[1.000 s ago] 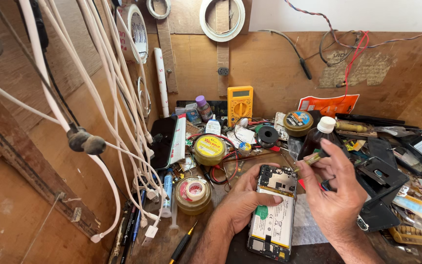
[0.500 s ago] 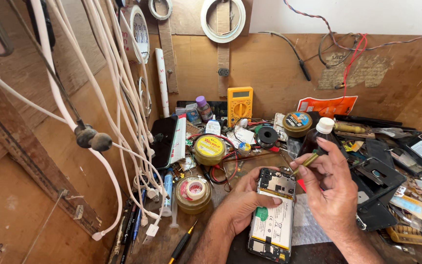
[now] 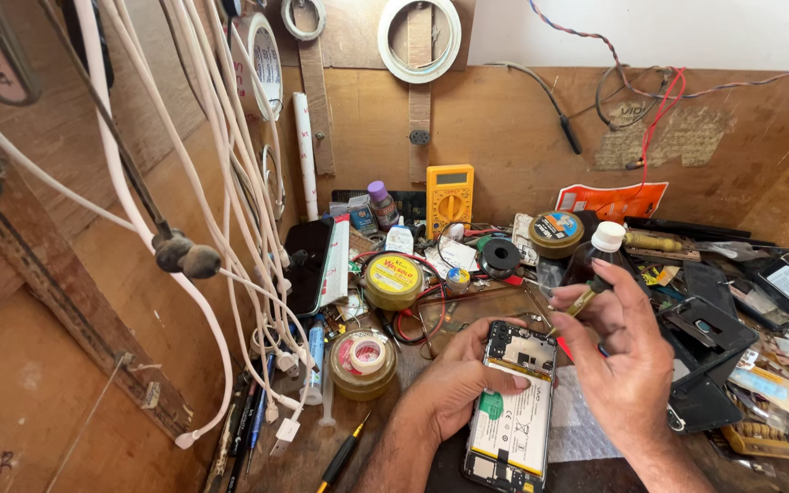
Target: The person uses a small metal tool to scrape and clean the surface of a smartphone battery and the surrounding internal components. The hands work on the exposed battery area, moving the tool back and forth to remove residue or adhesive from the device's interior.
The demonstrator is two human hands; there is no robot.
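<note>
— What do we have in our hands?

— Our left hand (image 3: 454,388) grips the opened phone (image 3: 513,411), back cover off, low in the centre of the frame over the worktop (image 3: 321,456). Our right hand (image 3: 627,361) pinches a thin tool (image 3: 586,299) just above the phone's top edge.

— And around it?

— A yellow multimeter (image 3: 449,196) at upper centre; a yellow tin (image 3: 393,280) to its lower left.

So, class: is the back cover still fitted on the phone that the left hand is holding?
No: the phone in the left hand lies open, with its battery and circuit board exposed.
</note>
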